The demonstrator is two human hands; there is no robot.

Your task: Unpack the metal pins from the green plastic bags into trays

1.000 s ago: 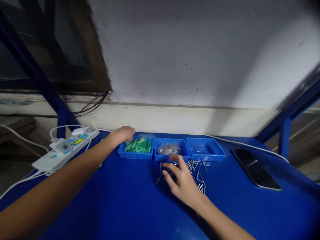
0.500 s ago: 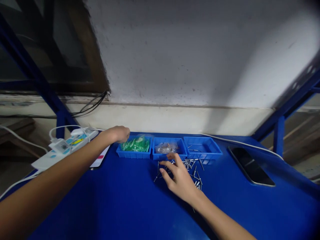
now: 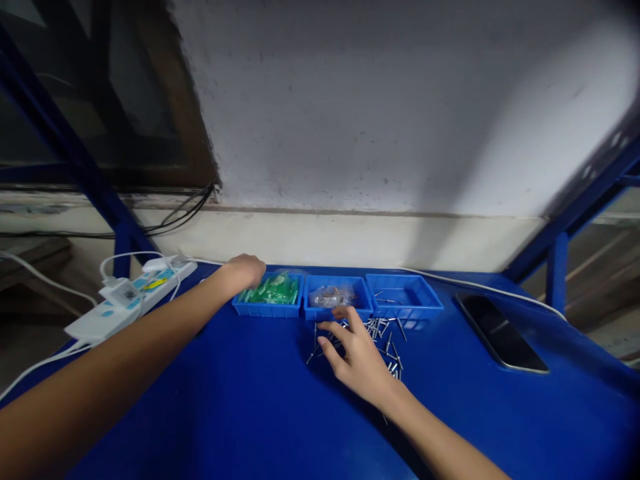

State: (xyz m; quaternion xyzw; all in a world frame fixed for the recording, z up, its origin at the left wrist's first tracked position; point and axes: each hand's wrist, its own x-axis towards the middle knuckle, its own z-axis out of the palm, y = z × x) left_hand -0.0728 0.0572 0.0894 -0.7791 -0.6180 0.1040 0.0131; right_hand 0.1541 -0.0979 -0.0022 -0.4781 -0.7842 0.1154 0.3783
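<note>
My left hand (image 3: 247, 272) is at the left back edge of a blue bin (image 3: 267, 311) that holds green plastic packets (image 3: 275, 289). Its fingers curl downward, closed, and whatever they may grip is hidden behind the knuckles. My right hand (image 3: 354, 353) hovers with spread, bent fingers over a loose pile of blind rivets (image 3: 395, 367) and holds nothing visible. Part of the pile is covered by that hand. Just beyond its fingertips, the middle blue bin (image 3: 364, 305) contains a clear plastic bag (image 3: 327, 296) of small coppery pieces.
A third blue bin (image 3: 410, 310) on the right has a few rivets inside. A dark phone (image 3: 503, 333) lies farther right on the blue table (image 3: 240, 413). At the left is a white power strip (image 3: 110, 319) with plugs and cables. A white cable (image 3: 480, 283) runs along the back.
My left hand has moved slightly right, farther over the bin of green packets. Its forearm now covers the pale-screened device seen beside it earlier. My right hand has hardly moved.
</note>
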